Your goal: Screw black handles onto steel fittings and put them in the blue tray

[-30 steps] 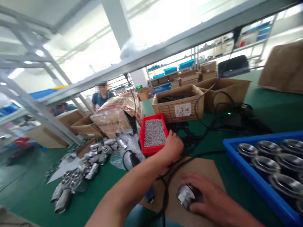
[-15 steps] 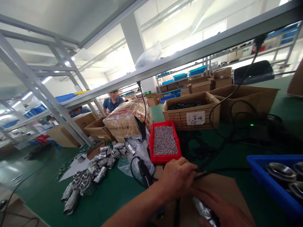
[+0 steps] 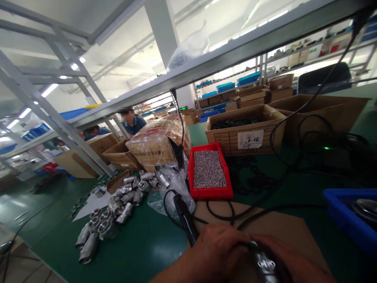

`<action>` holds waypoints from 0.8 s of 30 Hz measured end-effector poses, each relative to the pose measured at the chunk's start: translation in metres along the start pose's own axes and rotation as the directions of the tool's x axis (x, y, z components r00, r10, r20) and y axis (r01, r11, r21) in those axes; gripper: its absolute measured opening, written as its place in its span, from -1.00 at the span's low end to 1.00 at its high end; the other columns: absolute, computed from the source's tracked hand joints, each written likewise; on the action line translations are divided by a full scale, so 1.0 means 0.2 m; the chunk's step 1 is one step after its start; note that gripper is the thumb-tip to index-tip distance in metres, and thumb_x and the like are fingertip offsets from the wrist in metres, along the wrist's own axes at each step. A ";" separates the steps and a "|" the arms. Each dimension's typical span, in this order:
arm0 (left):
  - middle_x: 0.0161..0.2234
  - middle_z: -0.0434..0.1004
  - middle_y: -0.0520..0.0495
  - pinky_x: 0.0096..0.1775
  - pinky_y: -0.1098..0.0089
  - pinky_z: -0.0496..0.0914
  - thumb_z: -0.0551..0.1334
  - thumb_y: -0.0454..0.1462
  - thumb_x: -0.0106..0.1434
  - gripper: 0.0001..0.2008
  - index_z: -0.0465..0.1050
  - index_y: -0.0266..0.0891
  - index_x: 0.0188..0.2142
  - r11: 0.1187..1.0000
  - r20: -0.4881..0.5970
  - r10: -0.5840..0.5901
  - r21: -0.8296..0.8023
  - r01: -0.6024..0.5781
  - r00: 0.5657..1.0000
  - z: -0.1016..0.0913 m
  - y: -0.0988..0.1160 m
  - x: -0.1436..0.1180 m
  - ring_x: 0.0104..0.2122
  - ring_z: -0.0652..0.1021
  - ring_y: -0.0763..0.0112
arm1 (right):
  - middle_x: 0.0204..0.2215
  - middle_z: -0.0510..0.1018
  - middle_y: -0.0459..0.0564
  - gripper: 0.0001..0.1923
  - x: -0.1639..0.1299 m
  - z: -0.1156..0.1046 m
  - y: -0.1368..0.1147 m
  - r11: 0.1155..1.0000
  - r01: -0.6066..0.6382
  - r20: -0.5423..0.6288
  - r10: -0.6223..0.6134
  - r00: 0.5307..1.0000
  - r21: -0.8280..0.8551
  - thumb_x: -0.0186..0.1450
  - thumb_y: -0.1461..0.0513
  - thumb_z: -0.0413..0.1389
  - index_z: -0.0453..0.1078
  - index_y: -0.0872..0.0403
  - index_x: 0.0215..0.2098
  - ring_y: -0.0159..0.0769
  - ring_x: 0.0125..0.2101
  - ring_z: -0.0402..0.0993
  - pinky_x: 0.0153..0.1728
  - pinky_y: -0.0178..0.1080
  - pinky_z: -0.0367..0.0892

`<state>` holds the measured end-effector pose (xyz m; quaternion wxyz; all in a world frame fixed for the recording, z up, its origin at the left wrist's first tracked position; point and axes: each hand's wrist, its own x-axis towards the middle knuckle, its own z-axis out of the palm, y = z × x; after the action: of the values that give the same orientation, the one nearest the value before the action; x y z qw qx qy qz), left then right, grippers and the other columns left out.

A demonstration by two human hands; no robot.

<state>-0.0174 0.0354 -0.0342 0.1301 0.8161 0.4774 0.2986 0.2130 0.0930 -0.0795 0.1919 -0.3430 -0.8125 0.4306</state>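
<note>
A shiny metal fitting (image 3: pixel 266 265), cast with a raised detail on its side, is held low in front of me at the bottom of the view. My right hand (image 3: pixel 294 257) grips it from the right. From the left, my left hand (image 3: pixel 216 247) has its fingers curled against the fitting's upper edge; its fingertips are partly hidden. Just beyond my left hand lies a black corded power screwdriver (image 3: pixel 185 218). Under both hands is a flat cardboard sheet (image 3: pixel 290 228). A red bin (image 3: pixel 212 192) of small metal pieces stands beyond it.
Several metal fittings (image 3: pixel 104 228) are piled on the green table (image 3: pixel 147 243) at left, beside a clear plastic bag (image 3: pixel 171 196). A blue tray (image 3: pixel 338 214) stands at right. Cardboard boxes (image 3: pixel 247 137) and black cables (image 3: pixel 282 165) lie behind. A person (image 3: pixel 134 124) sits across.
My left hand has moved down to the fitting, and its fingers now meet it. The fitting shows more upright between both hands. The camera view has shifted slightly.
</note>
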 end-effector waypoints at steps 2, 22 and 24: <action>-0.22 0.61 -0.02 -0.13 0.42 0.46 0.21 -0.32 0.31 -0.87 0.45 -0.21 -0.14 0.999 -0.068 0.015 -0.043 -0.018 0.998 0.01 0.00 -0.01 -0.21 0.60 0.39 | 0.04 0.52 0.06 -0.21 -0.02 -0.03 -0.11 0.994 -0.105 0.004 0.106 0.994 -0.041 -0.08 0.27 0.29 0.32 -0.03 0.15 -0.02 -0.02 0.50 0.01 -0.13 0.41; 0.05 0.43 -0.11 -0.01 0.29 0.45 0.18 -0.34 0.33 -0.80 0.36 -0.18 -0.05 0.991 0.172 0.135 -0.008 -0.136 0.976 -0.04 0.02 -0.05 -0.01 0.49 0.30 | -0.14 0.45 -0.03 -0.27 0.03 0.02 -0.20 0.997 0.049 -0.029 -0.051 0.998 -0.066 -0.06 0.16 0.45 0.28 0.06 0.01 -0.22 -0.18 0.43 -0.16 -0.19 0.36; 0.02 0.44 -0.12 -0.01 0.30 0.44 0.27 -0.28 0.27 -0.69 0.32 -0.18 -0.01 0.995 0.146 0.058 -0.087 -0.046 0.988 -0.05 0.03 -0.05 -0.02 0.49 0.31 | -0.15 0.45 -0.03 -0.30 0.03 0.02 -0.21 0.997 0.051 -0.026 -0.053 0.998 -0.057 -0.04 0.12 0.44 0.29 0.06 0.00 -0.23 -0.20 0.43 -0.18 -0.20 0.35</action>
<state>-0.0224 0.0233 -0.0264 0.1912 0.8421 0.4320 0.2600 0.1906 0.0783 -0.0467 0.2046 -0.3329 -0.8301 0.3977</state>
